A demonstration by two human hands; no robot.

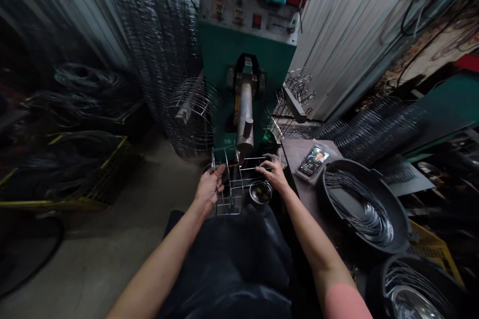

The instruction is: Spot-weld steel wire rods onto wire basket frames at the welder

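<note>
A welded wire rack (pixel 231 188) of thin shiny rods sits under the metal electrode arm (pixel 245 114) of a green machine. My left hand (pixel 210 189) is closed around the rack's left side, thumb on top. On the other side, my right hand (pixel 273 172) has thumb and fingers pinched at the right end of a thin straight wire (pixel 251 159), which runs left to the electrode tip. Whether this wire is joined to the rack I cannot tell. Just below my right hand is a small round metal bowl (pixel 261 192) with dark bits inside.
The machine's green body (pixel 220 55) stands in front. Wire baskets hang at both its sides. At right, a bench (pixel 290 152) bears a phone (pixel 313 161) and a black tub (pixel 402 214) of curved wires. A yellow crate (pixel 116 169) stands on the floor at left.
</note>
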